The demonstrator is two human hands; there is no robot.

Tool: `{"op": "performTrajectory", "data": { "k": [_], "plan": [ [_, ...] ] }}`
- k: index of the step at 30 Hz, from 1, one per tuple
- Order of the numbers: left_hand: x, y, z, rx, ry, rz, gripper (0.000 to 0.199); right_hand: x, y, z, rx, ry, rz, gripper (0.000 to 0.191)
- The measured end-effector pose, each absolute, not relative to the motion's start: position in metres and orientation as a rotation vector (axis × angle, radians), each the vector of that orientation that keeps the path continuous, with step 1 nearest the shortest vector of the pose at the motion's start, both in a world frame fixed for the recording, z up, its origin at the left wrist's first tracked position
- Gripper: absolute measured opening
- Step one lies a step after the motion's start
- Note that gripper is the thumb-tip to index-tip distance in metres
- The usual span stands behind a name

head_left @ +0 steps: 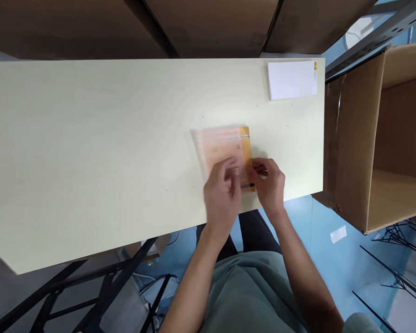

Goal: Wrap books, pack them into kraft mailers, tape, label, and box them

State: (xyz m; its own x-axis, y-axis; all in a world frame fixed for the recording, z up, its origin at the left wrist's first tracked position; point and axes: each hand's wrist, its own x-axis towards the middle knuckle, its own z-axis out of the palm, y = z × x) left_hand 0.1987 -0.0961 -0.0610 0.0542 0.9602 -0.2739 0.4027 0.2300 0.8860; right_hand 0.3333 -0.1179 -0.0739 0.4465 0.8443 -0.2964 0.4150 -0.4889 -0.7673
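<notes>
A flat pinkish packet (219, 147) with a yellow-orange strip (245, 147) along its right side lies near the table's front edge. Its left edge is smeared by motion, and printing shows on the strip. My right hand (269, 181) pinches the strip's right edge between thumb and fingers. Over the lower part of the packet is my left hand (222, 194), blurred, with its thumb and forefinger apart. Nothing shows between those fingers; whether they touch the packet I cannot tell. My hands cover part of its lower half.
A white stack of cards or envelopes (291, 80) sits at the table's (90, 152) back right corner. Large cardboard boxes (211, 27) line the back edge. To the right stands an open cardboard box (357, 138), beside a grey metal rail (377, 37).
</notes>
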Motion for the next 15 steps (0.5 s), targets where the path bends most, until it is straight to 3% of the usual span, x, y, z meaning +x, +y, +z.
{"op": "performTrajectory", "data": {
  "k": [5,11,15],
  "plan": [
    [0.158,-0.091,-0.057,1.375,1.944,0.734,0.029,0.332,-0.119,-0.073,-2.115,-1.100,0.896,0.012],
    [0.161,-0.087,-0.072,1.312,1.947,0.606,0.033,0.333,-0.117,-0.067,-2.147,-1.169,0.901,0.021],
    [0.169,-0.080,-0.072,1.252,1.969,0.561,0.036,0.331,-0.115,-0.067,-2.149,-1.143,0.871,0.015]
  ]
}}
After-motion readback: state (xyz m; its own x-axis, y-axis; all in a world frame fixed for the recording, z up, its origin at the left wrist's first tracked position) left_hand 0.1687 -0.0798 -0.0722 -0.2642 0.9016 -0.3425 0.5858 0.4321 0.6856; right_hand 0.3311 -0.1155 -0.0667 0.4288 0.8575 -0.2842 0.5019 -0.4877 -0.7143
